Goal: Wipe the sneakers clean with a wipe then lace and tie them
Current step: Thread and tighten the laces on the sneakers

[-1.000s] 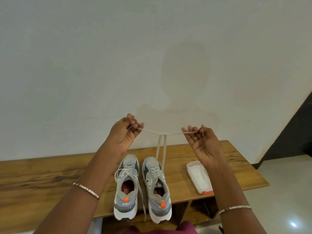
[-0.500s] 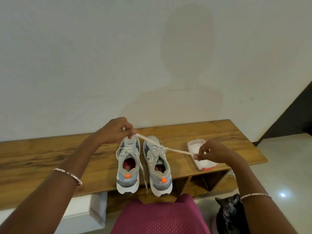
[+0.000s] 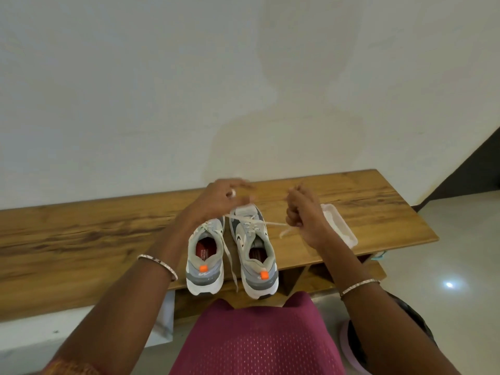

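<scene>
Head, two sneakers (image 3: 205, 257) (image 3: 254, 250), two hands (image 3: 220, 200) (image 3: 304, 215), one lace (image 3: 273, 224)

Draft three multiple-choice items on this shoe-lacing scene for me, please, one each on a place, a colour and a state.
1. Where does the white wipes pack lie?
A. On the floor
B. On the wooden bench, to the right of the right sneaker
C. On a wall shelf

2. What colour is the heel tab of the left sneaker?
A. Blue
B. Green
C. Orange

3. What is the right hand doing?
A. Gripping a lace
B. Lying flat on the bench
C. Holding a wipe

Answers:
1 B: the pack sits on the bench top, partly behind the right hand.
2 C: a small orange tab shows at the heel.
3 A: its fingers curl round the lace that runs over from the right sneaker.
</scene>
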`<state>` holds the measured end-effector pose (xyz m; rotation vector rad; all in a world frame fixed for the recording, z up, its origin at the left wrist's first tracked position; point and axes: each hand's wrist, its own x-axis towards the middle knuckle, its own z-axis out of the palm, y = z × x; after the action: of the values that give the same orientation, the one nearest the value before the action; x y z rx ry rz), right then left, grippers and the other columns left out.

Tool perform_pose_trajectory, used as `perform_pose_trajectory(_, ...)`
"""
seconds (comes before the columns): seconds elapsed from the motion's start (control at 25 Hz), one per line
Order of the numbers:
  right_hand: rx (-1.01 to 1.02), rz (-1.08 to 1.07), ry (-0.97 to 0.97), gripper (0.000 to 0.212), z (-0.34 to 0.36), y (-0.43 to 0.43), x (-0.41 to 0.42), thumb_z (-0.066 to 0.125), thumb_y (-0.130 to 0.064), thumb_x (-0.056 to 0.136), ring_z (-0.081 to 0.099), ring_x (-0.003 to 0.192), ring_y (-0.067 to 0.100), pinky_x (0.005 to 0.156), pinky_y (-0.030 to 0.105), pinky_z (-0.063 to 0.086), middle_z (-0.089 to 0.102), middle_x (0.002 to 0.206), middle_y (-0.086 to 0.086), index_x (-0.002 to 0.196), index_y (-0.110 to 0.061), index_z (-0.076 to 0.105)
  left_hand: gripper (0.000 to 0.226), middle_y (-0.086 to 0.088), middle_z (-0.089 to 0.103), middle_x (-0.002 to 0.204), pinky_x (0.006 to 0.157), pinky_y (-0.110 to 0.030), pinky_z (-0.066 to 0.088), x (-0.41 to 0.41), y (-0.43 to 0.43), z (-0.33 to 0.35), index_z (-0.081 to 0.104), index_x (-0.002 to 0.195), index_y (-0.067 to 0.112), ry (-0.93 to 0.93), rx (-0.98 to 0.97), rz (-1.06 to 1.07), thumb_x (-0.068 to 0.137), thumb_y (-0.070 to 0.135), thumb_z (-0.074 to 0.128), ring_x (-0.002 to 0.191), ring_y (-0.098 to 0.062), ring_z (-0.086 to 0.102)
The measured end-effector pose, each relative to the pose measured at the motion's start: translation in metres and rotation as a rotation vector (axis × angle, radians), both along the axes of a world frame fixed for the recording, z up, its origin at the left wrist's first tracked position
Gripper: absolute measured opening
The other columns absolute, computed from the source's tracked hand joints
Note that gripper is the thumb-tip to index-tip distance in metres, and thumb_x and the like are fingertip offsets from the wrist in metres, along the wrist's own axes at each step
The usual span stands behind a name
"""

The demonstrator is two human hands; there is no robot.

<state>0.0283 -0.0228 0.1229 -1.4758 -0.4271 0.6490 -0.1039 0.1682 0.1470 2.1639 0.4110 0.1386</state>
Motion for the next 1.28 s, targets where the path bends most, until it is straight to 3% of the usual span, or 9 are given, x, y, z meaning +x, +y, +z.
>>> perform_pose_trajectory(0.08, -0.474, 0.196, -0.583, 0.011, -0.022, -0.001, 0.006, 0.07, -0.031, 0.086, 0.048, 0.059, 0.008, 0.054, 0.025, 0.043, 0.059, 0.077, -0.006, 0.095, -0.026, 0.066, 0.042, 0.02, 0.067, 0.104, 0.076, -0.03, 0.049, -0.002, 0.011, -0.024, 0.07, 0.11, 0.045, 0.302, 0.537, -0.113, 0.076, 0.07, 0.066, 0.091, -0.007, 0.06)
perform_pose_trajectory(0.16, -0.756, 0.414, -0.893, 0.019, -0.044, -0.009, 0.012, 0.069, -0.041, 0.088, 0.055, 0.076, 0.01, 0.067, 0.029, 0.047, 0.06, 0.085, -0.007, 0.087, -0.023, 0.071, 0.037, 0.016, 0.066, 0.092, 0.066, -0.027, 0.044, -0.008, 0.019, -0.038, 0.074, 0.101, 0.043, 0.426, 0.76, -0.132, 0.08, 0.07, 0.062, 0.084, -0.007, 0.057)
perform_pose_trajectory(0.32, -0.665, 0.401, -0.705, 0.027, -0.08, -0.044, 0.021, 0.061, -0.033, 0.096, 0.063, 0.073, 0.013, 0.074, 0.037, 0.052, 0.068, 0.074, -0.003, 0.074, -0.017, 0.066, 0.029, 0.013, 0.064, 0.078, 0.061, -0.027, 0.045, -0.037, 0.027, -0.061, 0.074, 0.092, 0.04, 0.396, 0.68, 0.006, 0.092, 0.06, 0.053, 0.075, -0.009, 0.058)
perform_pose_trajectory(0.64, -0.584, 0.063, -0.584, 0.03, -0.124, -0.03, -0.007, 0.06, -0.019, 0.093, 0.051, 0.056, 0.02, 0.057, 0.037, 0.041, 0.061, 0.063, 0.013, 0.068, -0.004, 0.058, 0.029, 0.01, 0.054, 0.065, 0.052, -0.024, 0.034, -0.046, -0.003, -0.104, 0.071, 0.084, 0.026, 0.209, 0.752, 0.37, 0.097, 0.043, 0.052, 0.06, -0.011, 0.048)
perform_pose_trajectory(0.8, -0.555, 0.021, -0.352, 0.023, -0.116, -0.028, -0.007, 0.061, -0.019, 0.088, 0.067, 0.064, 0.02, 0.07, 0.039, 0.053, 0.07, 0.062, 0.004, 0.067, -0.011, 0.064, 0.026, 0.007, 0.06, 0.078, 0.057, -0.017, 0.031, -0.055, -0.012, -0.103, 0.077, 0.074, 0.02, -0.137, 0.598, 0.157, 0.088, 0.04, 0.068, 0.073, -0.008, 0.049)
perform_pose_trajectory(0.92, -0.437, -0.026, -0.19, 0.01, -0.104, -0.02, -0.009, 0.063, -0.029, 0.083, 0.072, 0.074, 0.019, 0.081, 0.042, 0.057, 0.074, 0.07, 0.002, 0.088, -0.02, 0.063, 0.053, 0.007, 0.065, 0.072, 0.06, -0.023, 0.043, -0.048, -0.029, -0.094, 0.073, 0.07, 0.02, -0.066, 0.316, 0.105, 0.09, 0.065, 0.051, 0.067, -0.005, 0.056)
perform_pose_trajectory(1.04, -0.409, 0.045, -0.21, 0.029, -0.095, -0.005, -0.013, 0.073, -0.041, 0.076, 0.069, 0.075, 0.015, 0.078, 0.036, 0.058, 0.072, 0.076, 0.001, 0.099, -0.026, 0.068, 0.038, 0.003, 0.064, 0.072, 0.063, -0.033, 0.049, -0.025, -0.05, -0.096, 0.06, 0.087, 0.019, 0.064, 0.194, 0.25, 0.095, 0.055, 0.051, 0.066, -0.012, 0.061)
perform_pose_trajectory(1.16, -0.498, 0.116, -0.392, 0.02, -0.09, 0.007, -0.021, 0.076, -0.036, 0.084, 0.056, 0.066, 0.004, 0.063, 0.02, 0.045, 0.067, 0.074, -0.004, 0.094, -0.019, 0.073, 0.034, 0.006, 0.061, 0.081, 0.07, -0.028, 0.042, -0.006, -0.063, -0.099, 0.054, 0.122, 0.016, 0.124, 0.166, 0.312, 0.096, 0.037, 0.061, 0.079, -0.014, 0.06)
perform_pose_trajectory(1.28, -0.493, 0.059, -0.366, 0.015, -0.097, 0.011, -0.023, 0.077, -0.03, 0.085, 0.055, 0.063, 0.002, 0.059, 0.016, 0.042, 0.066, 0.072, -0.006, 0.087, -0.015, 0.072, 0.036, -0.002, 0.067, 0.097, 0.078, -0.028, 0.041, 0.002, -0.061, -0.107, 0.062, 0.126, 0.014, 0.124, 0.155, 0.353, 0.094, 0.031, 0.064, 0.093, -0.018, 0.062)
